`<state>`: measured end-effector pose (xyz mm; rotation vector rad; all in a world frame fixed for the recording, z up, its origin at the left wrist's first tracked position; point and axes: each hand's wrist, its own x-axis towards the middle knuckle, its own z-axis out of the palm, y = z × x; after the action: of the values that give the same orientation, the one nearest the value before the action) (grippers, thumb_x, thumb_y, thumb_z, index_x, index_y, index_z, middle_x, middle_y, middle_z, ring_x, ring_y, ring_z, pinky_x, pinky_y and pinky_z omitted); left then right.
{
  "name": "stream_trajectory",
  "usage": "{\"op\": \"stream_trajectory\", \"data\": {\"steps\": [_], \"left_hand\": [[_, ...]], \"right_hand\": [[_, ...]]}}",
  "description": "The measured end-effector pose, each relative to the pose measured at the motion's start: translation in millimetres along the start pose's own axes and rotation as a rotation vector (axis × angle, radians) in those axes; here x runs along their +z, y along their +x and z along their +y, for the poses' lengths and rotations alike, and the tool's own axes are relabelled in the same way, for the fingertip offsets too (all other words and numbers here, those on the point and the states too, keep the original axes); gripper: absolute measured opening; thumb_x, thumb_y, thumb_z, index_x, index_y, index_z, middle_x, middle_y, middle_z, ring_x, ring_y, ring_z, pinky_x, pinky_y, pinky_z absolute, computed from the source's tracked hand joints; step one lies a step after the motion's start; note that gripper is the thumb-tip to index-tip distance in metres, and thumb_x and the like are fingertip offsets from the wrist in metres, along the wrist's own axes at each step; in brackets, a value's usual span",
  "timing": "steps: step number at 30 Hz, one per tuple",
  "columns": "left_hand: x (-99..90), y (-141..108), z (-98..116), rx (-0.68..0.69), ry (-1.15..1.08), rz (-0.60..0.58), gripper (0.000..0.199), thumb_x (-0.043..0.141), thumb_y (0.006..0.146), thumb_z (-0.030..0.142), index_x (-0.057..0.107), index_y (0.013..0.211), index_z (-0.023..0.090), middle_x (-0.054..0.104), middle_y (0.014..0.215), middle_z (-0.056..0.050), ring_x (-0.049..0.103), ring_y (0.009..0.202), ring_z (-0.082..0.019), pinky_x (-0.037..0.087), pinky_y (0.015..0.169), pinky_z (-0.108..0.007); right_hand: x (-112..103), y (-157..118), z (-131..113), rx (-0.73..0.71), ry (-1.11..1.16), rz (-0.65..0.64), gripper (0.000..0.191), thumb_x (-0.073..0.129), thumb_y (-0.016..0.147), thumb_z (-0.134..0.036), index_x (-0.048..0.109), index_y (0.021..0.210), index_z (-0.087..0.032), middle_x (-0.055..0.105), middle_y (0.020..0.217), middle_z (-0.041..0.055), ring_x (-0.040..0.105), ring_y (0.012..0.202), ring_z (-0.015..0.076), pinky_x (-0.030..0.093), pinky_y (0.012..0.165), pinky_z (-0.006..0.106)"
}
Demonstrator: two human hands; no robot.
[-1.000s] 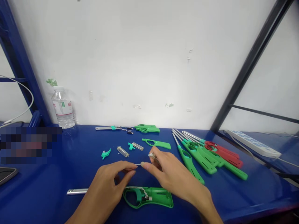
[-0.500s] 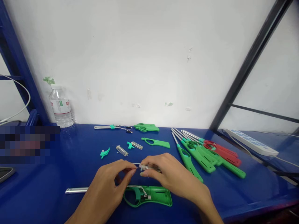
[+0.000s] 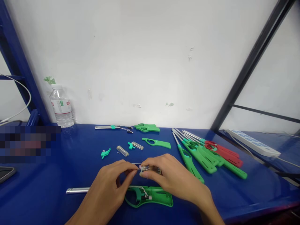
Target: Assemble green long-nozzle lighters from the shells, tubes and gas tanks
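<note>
My right hand (image 3: pixel 173 175) pinches a small clear fuel tank (image 3: pixel 151 169) lying sideways between thumb and fingers. At the tank's left end, my left hand (image 3: pixel 114 181) has thumb and forefinger pressed together; what they grip is too small to name. A thin rod or tube (image 3: pixel 136 163) shows just behind the fingertips. Below both hands lies an open green lighter shell (image 3: pixel 161 197), with a trigger piece and white wires inside. Its metal barrel (image 3: pixel 77 190) sticks out to the left, partly hidden by my left hand.
Teal triggers (image 3: pixel 106 152), clear tanks (image 3: pixel 122 151) and green shell halves (image 3: pixel 156 143) lie beyond my hands. Metal rods (image 3: pixel 106 127) lie near the wall. Green lighters (image 3: pixel 188 162) and red ones (image 3: pixel 222 153) sit at right, a bottle (image 3: pixel 61 107) and phone (image 3: pixel 6 174) at left.
The tank in my right hand has turned slightly, and more of its clear body shows. Both hands stay in nearly the same place.
</note>
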<state>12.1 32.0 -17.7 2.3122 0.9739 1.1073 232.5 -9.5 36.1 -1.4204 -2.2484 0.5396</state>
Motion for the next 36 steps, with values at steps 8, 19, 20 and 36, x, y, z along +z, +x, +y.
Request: {"op": "stream_trajectory", "data": {"steps": [8,19,20,36], "left_hand": [[0.0,-0.7,-2.6,0.003,0.003,-0.008,0.019,0.063,0.101,0.029,0.082,0.101,0.033,0.079,0.083,0.009,0.066,0.061,-0.009,0.045,0.053,-0.02],[0.8,-1.2,-2.0,-0.019,0.006,-0.014,0.018,0.06,0.102,0.031,0.077,0.095,0.031,0.076,0.082,0.008,0.065,0.06,-0.01,0.045,0.054,-0.021],[0.6,-0.9,-1.3,-0.022,0.006,-0.01,0.019,0.06,0.102,0.031,0.076,0.093,0.031,0.076,0.081,0.008,0.065,0.059,-0.01,0.044,0.053,-0.021],[-3.0,2.5,4.6,-0.108,-0.043,-0.024,0.02,0.059,0.099,0.032,0.076,0.089,0.03,0.078,0.083,0.007,0.069,0.061,-0.011,0.046,0.052,-0.021]], "right_hand": [[1.1,-0.5,0.6,-0.009,-0.015,0.001,0.021,0.063,0.11,-0.038,0.081,0.108,-0.027,0.08,0.088,-0.0052,0.066,0.076,0.0135,0.039,0.071,0.026],[-0.1,-2.7,0.9,-0.035,-0.043,0.025,0.03,0.058,0.112,-0.034,0.076,0.136,-0.03,0.073,0.107,0.0003,0.066,0.098,0.0181,0.045,0.084,0.028],[0.0,-3.2,1.1,-0.048,-0.035,0.018,0.032,0.056,0.113,-0.032,0.074,0.139,-0.03,0.072,0.11,0.0009,0.066,0.102,0.0186,0.046,0.089,0.029],[0.8,1.1,5.3,-0.123,0.146,0.179,0.021,0.077,0.099,-0.014,0.084,0.112,-0.028,0.082,0.105,-0.0043,0.075,0.098,0.0132,0.055,0.089,0.023]]}}
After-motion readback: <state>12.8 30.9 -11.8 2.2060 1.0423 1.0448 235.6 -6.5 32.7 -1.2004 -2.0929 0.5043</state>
